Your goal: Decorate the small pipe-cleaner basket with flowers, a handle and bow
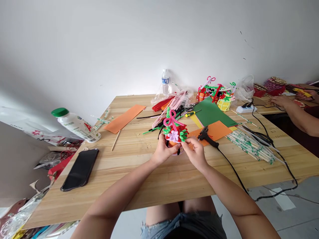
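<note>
A small pipe-cleaner flower basket (pixel 173 135) is between my two hands above the table. It has an orange body, a red rim, lilac and green flowers, and a pink bow on a green handle. My left hand (pixel 163 150) is closed round its left side, thumb across the front. On the other side my right hand (pixel 195 152) pinches the lower right edge near a green flower. Its fingertips partly cover that spot, and whatever small piece may be there cannot be made out. Just right of my right hand, a black glue gun (pixel 208 136) rests on orange paper (pixel 220 128).
Loose pipe cleaners (pixel 171 108), scissors (pixel 190 108) and green paper (pixel 215 111) lie behind. Wrapped sticks (pixel 251 144) and a black cord (pixel 233 169) are at right. A phone (pixel 80 169) and white bottle (pixel 77 125) stay left. A co-worker's arm (pixel 299 114) reaches in far right.
</note>
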{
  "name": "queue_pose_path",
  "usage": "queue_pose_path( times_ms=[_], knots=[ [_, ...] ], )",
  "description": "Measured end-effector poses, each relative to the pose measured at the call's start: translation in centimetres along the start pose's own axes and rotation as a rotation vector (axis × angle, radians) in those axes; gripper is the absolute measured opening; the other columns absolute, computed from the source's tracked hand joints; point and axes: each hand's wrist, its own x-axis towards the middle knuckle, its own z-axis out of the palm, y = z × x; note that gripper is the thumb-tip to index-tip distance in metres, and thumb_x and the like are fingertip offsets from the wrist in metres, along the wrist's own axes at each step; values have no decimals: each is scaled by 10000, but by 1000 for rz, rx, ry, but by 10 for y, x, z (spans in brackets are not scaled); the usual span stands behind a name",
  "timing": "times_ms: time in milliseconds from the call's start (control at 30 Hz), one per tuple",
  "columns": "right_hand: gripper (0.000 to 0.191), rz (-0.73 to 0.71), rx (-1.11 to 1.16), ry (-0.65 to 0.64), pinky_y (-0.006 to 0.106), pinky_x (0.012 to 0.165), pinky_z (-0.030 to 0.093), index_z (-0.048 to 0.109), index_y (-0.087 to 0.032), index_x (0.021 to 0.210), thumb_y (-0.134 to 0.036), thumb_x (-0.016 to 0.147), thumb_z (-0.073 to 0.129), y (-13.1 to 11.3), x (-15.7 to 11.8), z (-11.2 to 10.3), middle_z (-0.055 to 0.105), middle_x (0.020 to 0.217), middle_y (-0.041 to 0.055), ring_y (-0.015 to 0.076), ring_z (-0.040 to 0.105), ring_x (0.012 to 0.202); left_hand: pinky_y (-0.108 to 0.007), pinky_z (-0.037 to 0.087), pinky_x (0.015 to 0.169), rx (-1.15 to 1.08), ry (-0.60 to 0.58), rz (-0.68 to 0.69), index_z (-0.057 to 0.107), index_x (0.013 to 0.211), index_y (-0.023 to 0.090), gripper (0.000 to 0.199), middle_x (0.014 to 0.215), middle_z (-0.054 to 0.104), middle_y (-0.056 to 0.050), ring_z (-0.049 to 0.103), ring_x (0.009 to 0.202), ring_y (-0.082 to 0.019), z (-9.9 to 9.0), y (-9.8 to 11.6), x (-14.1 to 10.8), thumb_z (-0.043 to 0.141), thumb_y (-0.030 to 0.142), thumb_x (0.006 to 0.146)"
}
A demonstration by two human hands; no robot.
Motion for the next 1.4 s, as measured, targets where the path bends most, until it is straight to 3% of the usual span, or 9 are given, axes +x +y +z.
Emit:
queue_pose_path(
  times_ms=[267,467,533,633,767,833,1000,1133,1400],
  knots=[
    [159,-38,73,28,312,681,438,563,-213,693,-269,840,585,-5,4,-11,562,706,5,168,531,713,-376,491,888,-21,44,-88,423,946,206,559,984,604,-27,614,933,-192,-4,4,4,823,346,581],
    [104,131,368,602,278,655,456,519,-215,679,-265,755,571,27,34,-46,515,639,-39,133,529,639,-366,483,913,-37,41,-104,419,993,203,578,1057,607,-50,606,1002,-203,-4,3,5,814,324,588],
    [187,200,430,696,281,629,475,436,-226,614,-293,745,553,41,46,-58,424,557,-60,129,510,575,-366,485,918,-31,40,-102,419,991,205,573,1056,608,-49,604,1011,-204,-5,2,5,815,319,593],
    [293,319,311,530,288,580,499,429,-226,567,-383,792,533,50,49,-61,473,545,-35,140,536,553,-374,486,925,-31,33,-97,418,1003,209,582,1072,606,-53,602,1029,-211,-5,1,4,821,334,601],
    [234,309,144,-152,329,745,558,682,-203,884,-414,783,668,38,30,-33,722,884,55,205,680,831,-390,477,945,-22,34,-74,416,1022,209,612,1102,594,-64,598,1052,-221,-4,-4,4,831,385,608],
    [302,226,149,-267,348,808,559,677,-208,1032,-407,806,664,32,19,-18,727,1019,81,223,684,942,-395,481,941,-8,20,-36,414,1019,210,618,1099,591,-64,596,1052,-225,-5,-7,4,835,410,613],
    [320,236,197,-184,353,761,560,672,-188,1012,-430,806,639,36,17,-9,736,1008,95,234,699,884,-424,453,989,71,-110,85,426,1164,207,634,1200,551,-104,558,1124,-244,-7,-1,1,773,479,708],
    [319,332,247,-96,346,740,550,687,-175,929,-453,782,632,42,25,-15,751,903,75,238,693,860,-429,389,1062,214,-103,201,567,1125,201,397,1207,531,-116,505,1181,-241,-9,11,-1,512,527,906],
    [270,344,327,-73,381,826,548,712,-197,934,-366,738,637,56,27,-9,754,940,55,246,689,942,-383,460,953,95,-81,179,618,862,205,353,1119,526,-90,524,1103,-226,-16,-8,16,610,556,831]
  ],
)
